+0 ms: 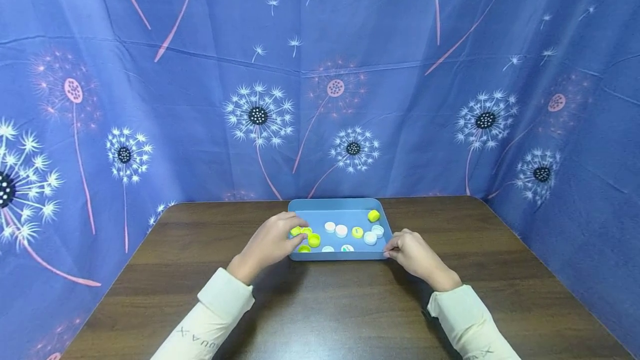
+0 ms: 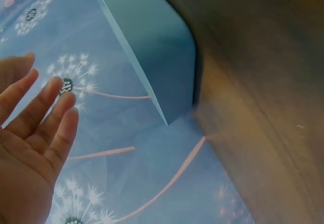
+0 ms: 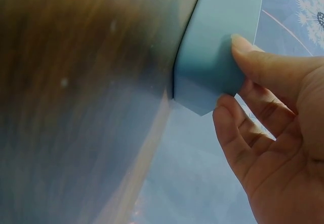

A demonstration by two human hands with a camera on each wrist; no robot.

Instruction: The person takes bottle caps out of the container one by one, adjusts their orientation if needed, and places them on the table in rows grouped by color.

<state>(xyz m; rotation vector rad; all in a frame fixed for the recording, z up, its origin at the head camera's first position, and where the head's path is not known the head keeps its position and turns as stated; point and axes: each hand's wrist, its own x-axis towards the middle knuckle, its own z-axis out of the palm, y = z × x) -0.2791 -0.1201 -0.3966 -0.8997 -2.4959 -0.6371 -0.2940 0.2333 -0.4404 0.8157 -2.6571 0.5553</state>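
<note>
A shallow blue tray [image 1: 340, 256] lies on the table with several round plastic bottle caps in it. Yellow-green caps [image 1: 314, 240] sit at its left end, white caps [image 1: 370, 238] in the middle and right. My left hand [image 1: 272, 240] hovers at the tray's left side, fingers spread and partly in front of some yellow caps. In the left wrist view that hand [image 2: 38, 133] shows loosely extended fingers and an empty palm. At the front right corner, my right hand [image 1: 415, 254] pinches the tray wall [image 3: 212, 46] between thumb and fingers.
The brown wooden table [image 1: 340, 304] extends around the tray. Behind it and along both sides hangs a blue cloth [image 1: 420, 143] with dandelion prints. A yellow cap [image 1: 373, 215] lies apart near the tray's back right corner.
</note>
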